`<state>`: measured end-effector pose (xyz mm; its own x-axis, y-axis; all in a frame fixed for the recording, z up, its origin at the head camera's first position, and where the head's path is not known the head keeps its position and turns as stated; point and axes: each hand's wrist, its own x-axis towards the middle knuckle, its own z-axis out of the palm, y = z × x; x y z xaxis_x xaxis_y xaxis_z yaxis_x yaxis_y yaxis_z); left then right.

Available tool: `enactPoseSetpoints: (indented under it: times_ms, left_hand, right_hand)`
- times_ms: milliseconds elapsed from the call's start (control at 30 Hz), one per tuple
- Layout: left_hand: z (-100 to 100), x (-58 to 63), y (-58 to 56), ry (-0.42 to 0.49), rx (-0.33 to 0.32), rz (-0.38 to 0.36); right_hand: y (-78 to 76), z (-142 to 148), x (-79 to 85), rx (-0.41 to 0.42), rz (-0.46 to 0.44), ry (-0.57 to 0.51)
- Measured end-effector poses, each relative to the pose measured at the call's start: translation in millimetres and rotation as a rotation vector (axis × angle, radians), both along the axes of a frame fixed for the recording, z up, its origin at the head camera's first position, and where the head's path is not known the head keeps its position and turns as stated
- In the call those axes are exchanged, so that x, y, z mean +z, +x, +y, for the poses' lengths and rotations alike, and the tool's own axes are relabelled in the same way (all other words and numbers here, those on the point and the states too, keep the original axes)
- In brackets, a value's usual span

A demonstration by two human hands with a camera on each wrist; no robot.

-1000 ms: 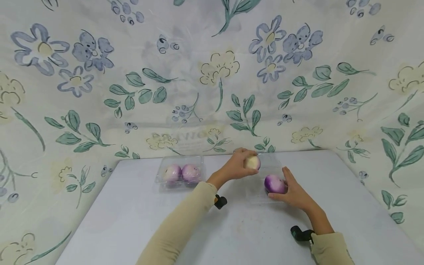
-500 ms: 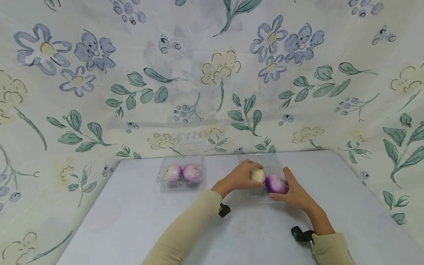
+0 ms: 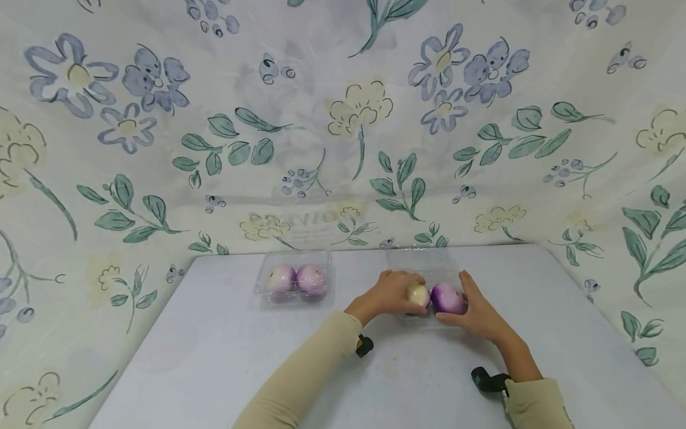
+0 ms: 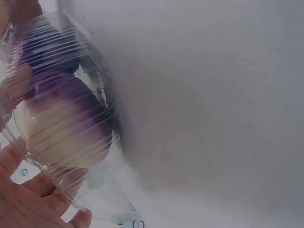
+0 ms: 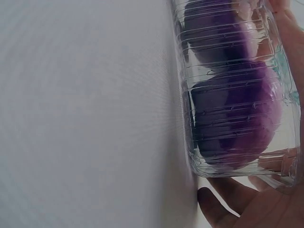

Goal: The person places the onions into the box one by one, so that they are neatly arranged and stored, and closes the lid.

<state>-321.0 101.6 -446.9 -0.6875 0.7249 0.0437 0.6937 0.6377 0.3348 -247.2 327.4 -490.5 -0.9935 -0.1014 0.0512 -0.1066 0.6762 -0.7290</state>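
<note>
In the head view my left hand (image 3: 395,292) holds a pale onion (image 3: 418,296), fingers behind it and thumb in front. The onion is low in an open clear plastic container (image 3: 415,322). Beside it, to the right, a purple onion (image 3: 448,298) sits in the same container. My right hand (image 3: 474,310) grips the container's right end around this onion, thumb along the front and forefinger raised at the back. Through the ribbed wall the left wrist view shows the pale-and-purple onion (image 4: 66,128); the right wrist view shows the purple onion (image 5: 232,114).
A second clear container (image 3: 295,301) with two onions stands at the back left of the white table (image 3: 214,357). Behind the hands lies the open lid (image 3: 420,257) of the nearer container, close to the floral cloth (image 3: 321,149) along the table's back edge.
My left hand has carried the pale onion down and to the right, from above the container to a low place beside the purple onion. The right hand has stayed where it was.
</note>
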Motion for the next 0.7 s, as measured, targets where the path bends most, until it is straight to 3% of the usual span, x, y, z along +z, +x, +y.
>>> enactPoseSetpoints:
  times_ms: [200, 500, 700]
  left_hand:
    - [0, -1.0, -0.2, 0.005, 0.005, -0.036]
    - [-3, 0.9, -0.9, 0.0, -0.003, -0.008]
    - [-12, 7.0, -6.9, 0.105, -0.044, 0.034]
  right_hand:
    - [1.0, -1, 1.2, -0.001, -0.002, 0.01]
    - [1.2, -2, 1.9, -0.003, -0.005, 0.001]
    - [1.5, -2, 2.8, 0.002, 0.0, -0.008]
